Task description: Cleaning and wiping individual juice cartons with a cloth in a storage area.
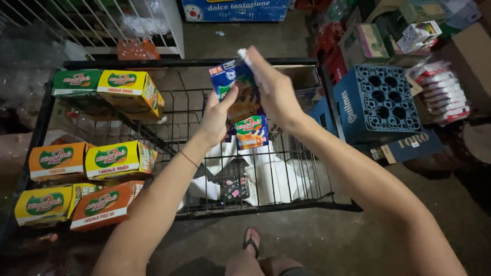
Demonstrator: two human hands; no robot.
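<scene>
Overhead, both arms reach out over a black wire cart (286, 202). The left hand (217, 117) presses its fingers and thumb against the near side of a blue carton (240, 94) held up above the cart's basket; the right hand (273, 87) clasps the same carton from the far side and top, fingers curled over its upper edge. Much of the carton's face is covered by the two hands, so its full shape is hard to read. Just below it a smaller blue and orange pack (251, 132) shows, and whether it is joined to the carton or lies apart cannot be told. White plastic wrap (271, 176) lies crumpled on the cart floor. Yellow and orange boxes (110, 161) stack along the cart's left side, the lowest cut off in shadow. A blue bottle crate (378, 99) stands to the right.
</scene>
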